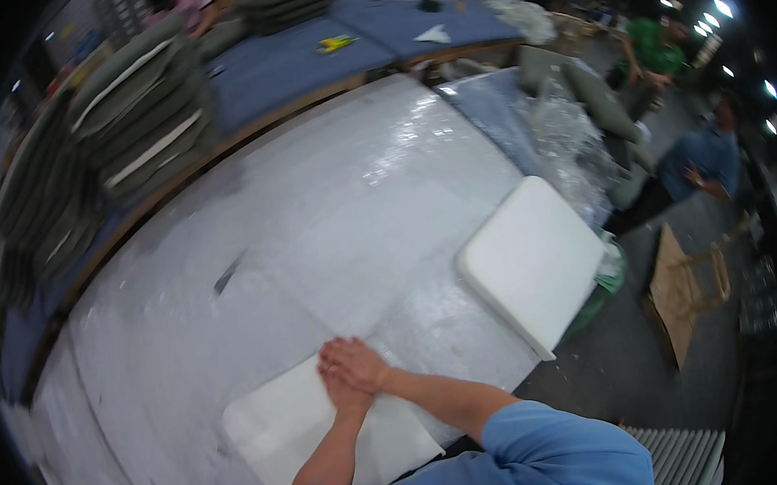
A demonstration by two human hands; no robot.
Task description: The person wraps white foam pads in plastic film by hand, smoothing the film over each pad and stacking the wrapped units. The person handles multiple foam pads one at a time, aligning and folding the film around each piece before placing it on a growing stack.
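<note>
A white seat-shaped pad [279, 418] lies on the table right in front of me, partly covered by my forearms. My left hand [343, 393] reaches over its far edge, fingers stretched forward and partly covered. Across it from the right comes my right hand [359, 365], laid flat on the left one with its fingers extended. Both hands look open, with nothing visible in them, though slight blur softens the fingertips. To the right, a thicker white cushion [536, 260] rests at the table's edge, apart from my hands.
The grey table [315, 211] has a dark mark on its surface. Beyond it, a blue-covered bench [280, 71] carries stacks of dark green cushions [144, 106]. Clear plastic wrap [573, 138] is heaped at the right. Other people [703, 156] are in the background.
</note>
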